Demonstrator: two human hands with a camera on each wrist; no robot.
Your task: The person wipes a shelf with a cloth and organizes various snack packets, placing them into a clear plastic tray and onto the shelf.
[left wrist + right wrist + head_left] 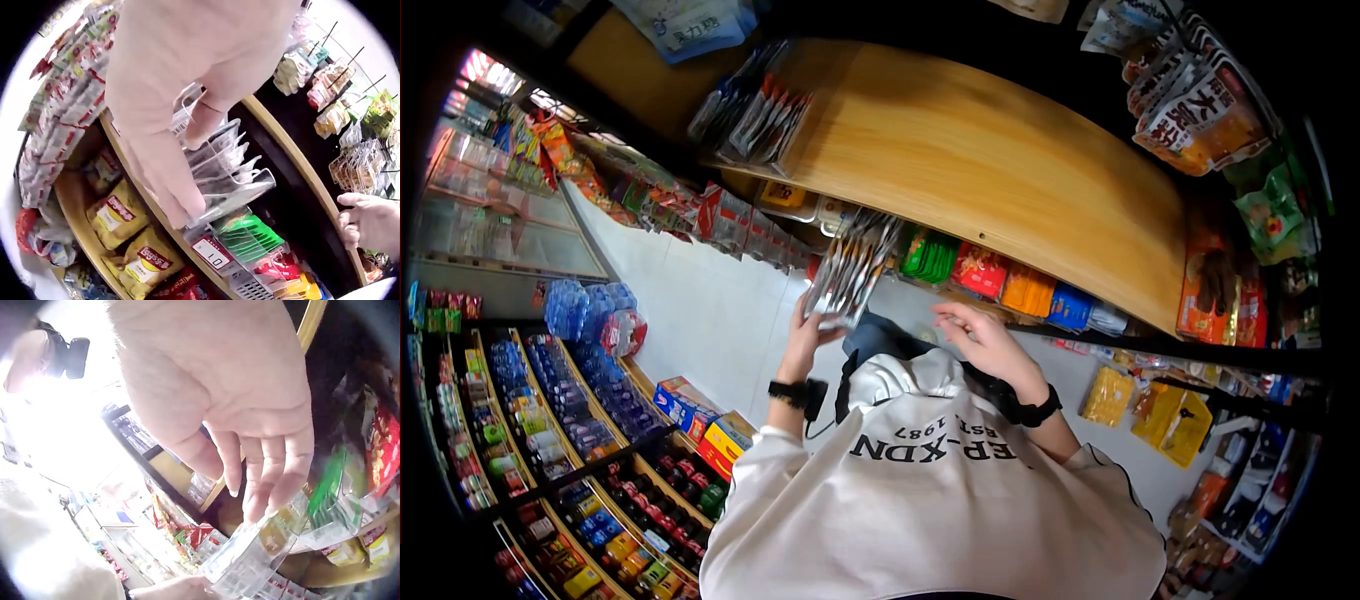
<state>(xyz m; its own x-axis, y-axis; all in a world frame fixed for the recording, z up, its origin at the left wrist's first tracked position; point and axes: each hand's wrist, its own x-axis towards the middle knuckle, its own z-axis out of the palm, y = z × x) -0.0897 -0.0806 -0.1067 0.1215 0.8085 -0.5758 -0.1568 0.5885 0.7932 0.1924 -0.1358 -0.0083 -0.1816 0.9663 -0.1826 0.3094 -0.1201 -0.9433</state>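
My left hand (803,335) grips the near end of a clear plastic bin (240,565) that holds a row of upright silvery snack packets (852,270). Close up in the left wrist view, the left hand (181,81) has its thumb on one side of the bin and its fingers along the other. The bin sits at the shelf's front edge, beside green packets (928,255). My right hand (982,342) hovers to the right of the bin, holding nothing, its fingers loosely bent. In the right wrist view, the right hand's fingertips (253,509) overlap the bin's edge.
A wooden shelf board (980,140) spans above the row of bins. Red packets (978,270) and orange packets (1028,290) line up farther right. Yellow chip bags (147,262) lie on a lower shelf. Drink bottles (670,500) fill racks behind at left.
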